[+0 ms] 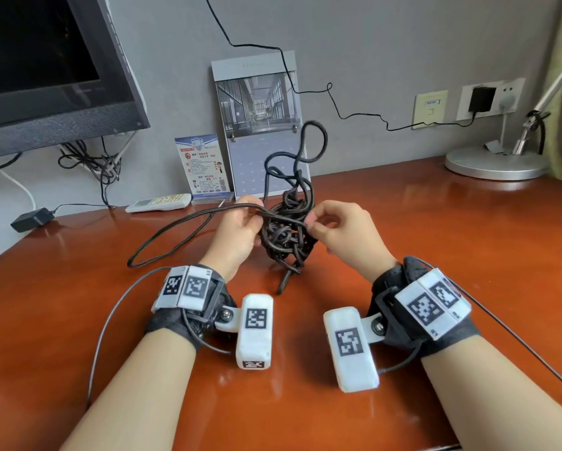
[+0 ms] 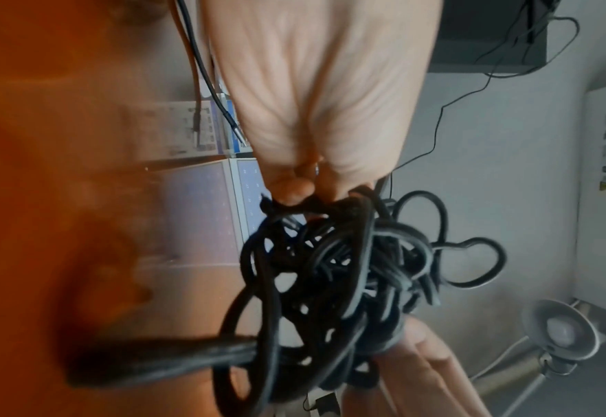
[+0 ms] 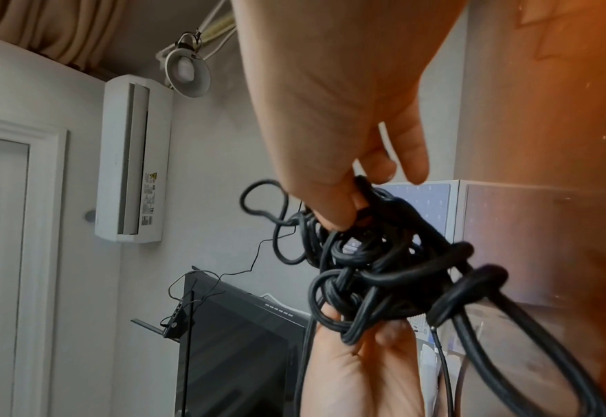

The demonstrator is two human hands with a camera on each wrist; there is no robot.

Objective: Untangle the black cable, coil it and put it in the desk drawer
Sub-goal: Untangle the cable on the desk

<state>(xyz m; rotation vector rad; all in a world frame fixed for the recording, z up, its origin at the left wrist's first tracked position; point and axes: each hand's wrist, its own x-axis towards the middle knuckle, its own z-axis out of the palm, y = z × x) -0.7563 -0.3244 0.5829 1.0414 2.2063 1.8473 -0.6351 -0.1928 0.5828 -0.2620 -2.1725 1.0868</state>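
While held above the surface: the black cable (image 1: 286,232) is a dense knot between both hands.
Left hand (image 1: 237,229): at the knot's 9 o'clock, fingers curled round its strands.
Right hand (image 1: 341,232): at 3 o'clock, thumb and fingertips pinching a strand.
Loose loops: one rises at 12 o'clock, a long one trails toward 8 o'clock on the surface (image 1: 435,242).
Behind: calendar (image 1: 260,125) at 12 o'clock; monitor (image 1: 52,66) at 10 o'clock.

grey wall (image 1: 387,43), glossy wooden desk (image 1: 468,255), dark monitor (image 1: 45,60), lamp base (image 1: 496,164)
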